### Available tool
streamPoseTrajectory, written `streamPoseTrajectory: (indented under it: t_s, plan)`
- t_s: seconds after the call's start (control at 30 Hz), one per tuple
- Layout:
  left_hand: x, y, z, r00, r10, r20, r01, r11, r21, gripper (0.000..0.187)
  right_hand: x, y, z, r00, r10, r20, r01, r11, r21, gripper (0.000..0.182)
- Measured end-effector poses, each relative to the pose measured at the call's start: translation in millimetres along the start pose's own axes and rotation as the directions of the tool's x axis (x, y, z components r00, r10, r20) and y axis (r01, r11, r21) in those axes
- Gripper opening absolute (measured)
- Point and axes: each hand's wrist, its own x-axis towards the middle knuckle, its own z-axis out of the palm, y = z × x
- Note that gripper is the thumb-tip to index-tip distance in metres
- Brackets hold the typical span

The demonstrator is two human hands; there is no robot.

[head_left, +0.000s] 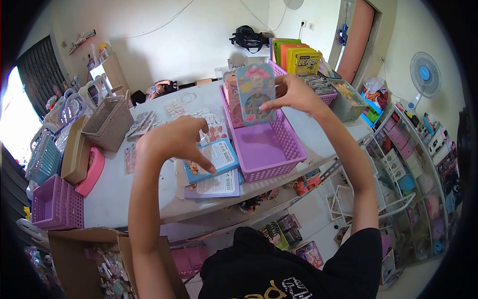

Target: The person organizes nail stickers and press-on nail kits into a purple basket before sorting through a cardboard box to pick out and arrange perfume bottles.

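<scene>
Right hand [293,97] pinching blue pack [255,89] by one edge, above purple basket [275,169] | left hand [175,141] — fingers spread, gripping nothing — over stacked packs [223,153], contact unclear | risk: a loose one-edge pinch could let the pack swivel and knock the pink pack [232,98] beside it

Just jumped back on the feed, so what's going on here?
A person's right hand holds a blue-and-pink pack by its edge, over the purple basket, where other packs stand at the far end. The left hand, fingers apart and holding nothing visible, is over a stack of packs on the white table; whether it touches them is unclear.
</scene>
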Motion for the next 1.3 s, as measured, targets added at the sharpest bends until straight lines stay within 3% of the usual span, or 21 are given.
streamPoseTrajectory:
  t_s: [0.13,0.2,0.23,0.37,0.43,0.47,0.53,0.57,0.63,0.7,0.8,0.83,0.97,1.03,1.07,1.1,1.17,1.3]
  plan:
    - [20.4,22.2,-20.3,0.976,-0.158,0.151,0.119,0.964,0.237,0.082,13.3,19.4,11.7,0.988,-0.035,0.151,0.06,0.985,-0.16,0.038]
    - [17.9,28.5,-19.8,0.939,-0.249,0.239,0.125,0.891,0.437,0.084,17.7,23.1,16.1,0.986,-0.035,0.16,0.067,0.977,-0.201,0.038]
    - [14.0,27.5,-15.7,0.937,-0.254,0.238,0.129,0.888,0.441,0.084,19.7,24.2,17.7,0.986,-0.033,0.162,0.073,0.967,-0.244,0.038]
    - [-4.2,2.8,13.1,0.958,-0.123,0.26,0.012,0.921,0.39,0.086,21.2,24.6,25.3,0.994,-0.043,0.096,0.063,0.976,-0.209,0.036]
    - [-8.6,-10.7,22.2,0.993,0.025,0.114,-0.053,0.965,0.257,0.076,17.0,15.5,29.4,0.998,-0.025,0.062,0.042,0.954,-0.296,0.034]
    - [-9.3,-17.6,21.1,0.99,0.035,0.137,-0.064,0.974,0.218,0.081,14.7,17.6,33.6,0.998,-0.022,0.063,0.039,0.955,-0.294,0.034]
    - [-16.9,-13.1,8.7,0.99,-0.033,0.139,0.0,0.973,0.233,0.08,11.0,20.9,41.8,0.947,-0.31,-0.087,0.17,0.709,-0.684,0.035]
    - [-22.5,-9.2,-0.2,0.985,-0.102,0.137,0.066,0.967,0.245,0.078,10.2,18.4,42.3,0.946,-0.313,-0.089,0.171,0.71,-0.684,0.035]
    - [-30.2,-1.1,-21.0,0.986,-0.109,0.125,0.075,0.965,0.253,0.072,8.8,6.9,41.2,0.984,-0.154,-0.094,0.03,0.655,-0.755,0.039]
    - [-32.5,5.5,-38.9,0.984,-0.172,0.046,0.168,0.982,0.082,0.065,9.8,3.2,42.6,0.985,-0.14,-0.103,0.013,0.651,-0.759,0.042]
    - [-30.6,9.7,-50.6,0.977,-0.016,-0.213,0.019,1.0,0.012,0.055,8.2,5.4,43.7,0.981,-0.151,-0.122,0.002,0.636,-0.772,0.038]
    - [-27.4,16.3,-52.9,0.977,-0.016,-0.211,0.02,1.0,0.013,0.055,7.7,6.6,44.7,0.974,-0.185,-0.134,0.012,0.626,-0.78,0.032]
    - [5.9,42.3,-54.0,0.975,0.059,-0.214,-0.06,0.998,-0.001,0.052,14.9,18.6,18.7,0.992,-0.117,0.037,0.113,0.746,-0.656,0.024]
    - [29.4,46.7,-49.2,0.952,0.146,-0.271,-0.119,0.987,0.111,0.057,15.0,22.0,2.8,0.948,-0.124,0.293,0.199,0.949,-0.243,0.027]
    - [40.6,48.8,-47.4,0.95,0.144,-0.277,-0.117,0.987,0.111,0.057,9.0,16.6,-3.3,0.938,-0.038,0.345,0.101,0.981,-0.167,0.035]
    - [51.5,50.9,-45.0,0.946,0.127,-0.297,-0.078,0.982,0.172,0.059,4.7,14.2,-4.2,0.938,-0.04,0.345,0.104,0.98,-0.169,0.035]
    - [64.9,58.1,-38.6,0.942,0.114,-0.316,-0.04,0.972,0.232,0.062,-3.1,12.8,-4.8,0.906,-0.251,0.34,0.273,0.962,-0.018,0.04]
    - [80.7,62.8,-26.0,0.951,0.165,-0.261,-0.092,0.958,0.271,0.064,2.1,14.0,14.0,0.951,-0.203,0.235,0.223,0.973,-0.063,0.041]
